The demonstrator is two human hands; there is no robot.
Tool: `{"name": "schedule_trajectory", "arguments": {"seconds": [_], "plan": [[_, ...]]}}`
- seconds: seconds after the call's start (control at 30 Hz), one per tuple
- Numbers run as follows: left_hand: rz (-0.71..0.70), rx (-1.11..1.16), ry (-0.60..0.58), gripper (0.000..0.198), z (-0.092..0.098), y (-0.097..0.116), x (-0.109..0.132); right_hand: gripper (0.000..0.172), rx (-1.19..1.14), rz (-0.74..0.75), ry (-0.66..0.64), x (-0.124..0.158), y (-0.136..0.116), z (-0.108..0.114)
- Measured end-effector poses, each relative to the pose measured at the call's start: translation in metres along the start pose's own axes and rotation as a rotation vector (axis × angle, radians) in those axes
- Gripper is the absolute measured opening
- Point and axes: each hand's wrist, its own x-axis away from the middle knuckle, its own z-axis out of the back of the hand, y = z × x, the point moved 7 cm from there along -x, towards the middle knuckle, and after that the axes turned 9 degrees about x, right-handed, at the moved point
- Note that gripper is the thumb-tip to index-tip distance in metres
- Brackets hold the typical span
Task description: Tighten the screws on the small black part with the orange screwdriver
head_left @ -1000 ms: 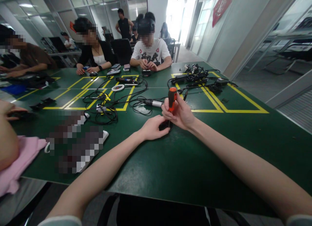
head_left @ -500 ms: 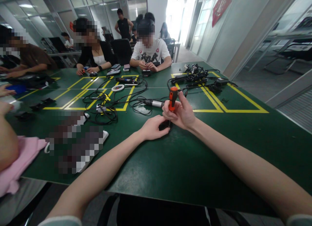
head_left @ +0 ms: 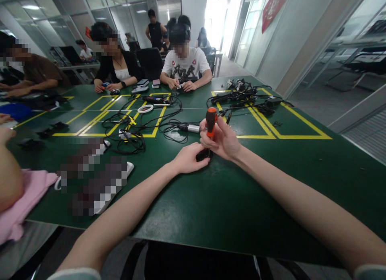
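Observation:
My right hand point(head_left: 221, 140) is closed around the handle of an orange and black screwdriver point(head_left: 211, 123), which stands nearly upright. Its shaft runs down toward a small black part point(head_left: 204, 154) on the green table point(head_left: 193, 207). Curled round that part, my left hand point(head_left: 190, 157) holds it against the tabletop with thumb and fingers. Most of the part is hidden by my fingers, so its kind does not show. Whether the screwdriver's tip touches it is too small to make out.
Beyond my hands lie a silver and black cylindrical tool point(head_left: 189, 128) and looped black cables point(head_left: 129, 139). More tangled cables point(head_left: 241, 93) are at the back right. Two blurred flat devices point(head_left: 104, 187) lie left. Co-workers sit opposite and at the left, near a pink cloth point(head_left: 33, 195).
The screwdriver's handle has shifted slightly left, and my right thumb has come down a little. My left hand stays on the black part. The person opposite has moved their hands slightly apart.

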Motion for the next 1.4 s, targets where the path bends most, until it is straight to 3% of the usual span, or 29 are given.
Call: {"name": "schedule_trajectory", "arguments": {"seconds": [0.27, 0.47, 0.63, 0.8, 1.4], "plan": [[0.013, -0.015, -0.007, 0.03, 0.0008, 0.0006, 0.0, 0.068, -0.005, -0.033, -0.028, -0.0002, -0.0006, -0.0027], [0.002, -0.016, -0.002, 0.032, 0.0009, 0.0011, -0.0004, 0.06, -0.038, -0.024, -0.002, 0.0005, -0.0002, -0.002], [-0.008, -0.001, -0.002, 0.032, -0.0004, -0.0003, -0.0005, 0.067, -0.029, -0.046, -0.052, -0.0006, 0.0023, -0.0029], [-0.009, -0.013, 0.003, 0.031, 0.0005, 0.0004, -0.0004, 0.06, -0.014, -0.024, -0.014, -0.0009, 0.002, -0.0012], [-0.008, 0.002, 0.014, 0.029, 0.0023, 0.0026, 0.0004, 0.062, 0.011, -0.049, -0.049, -0.0012, 0.0045, -0.0012]]}}
